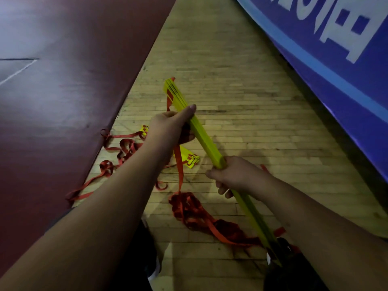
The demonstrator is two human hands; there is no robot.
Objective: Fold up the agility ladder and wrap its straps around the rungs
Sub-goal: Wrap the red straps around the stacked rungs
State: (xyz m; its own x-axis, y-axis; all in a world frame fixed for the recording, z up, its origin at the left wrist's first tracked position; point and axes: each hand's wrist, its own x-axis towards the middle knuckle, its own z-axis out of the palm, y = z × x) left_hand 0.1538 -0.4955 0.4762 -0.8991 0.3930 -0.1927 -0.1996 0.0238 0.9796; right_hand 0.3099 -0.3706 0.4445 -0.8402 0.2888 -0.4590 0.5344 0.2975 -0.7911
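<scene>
Head view: the yellow rungs (206, 141) are seen gathered into a flat bundle, held slantwise above the wooden floor (241, 91), its far end raised to the left and its near end lowered to the right by the person's knee. The folding step is judged to be largely done, though a few rungs (190, 160) are left lying on the floor just beneath the bundle. The wrapping is judged not yet begun: the red straps (189, 208) lie loose, heaped near the middle and trailing leftward to the edge of the dark red mat (63, 91).

The left hand (170, 127) is stretched forward, its grip clamped round the far part of the bundle with the thumb laid along the top; one strap is seen hanging from below it to the heap. The right hand (237, 175) is held nearer, its grip clamped on the middle of the bundle with the fingers curled under.

For the next move, the last rungs would need to be drawn in and squared, then a strap end taken up and wound round the bundle while it is held firm by the other hand. A blue banner (336, 70) is seen at the far right.
</scene>
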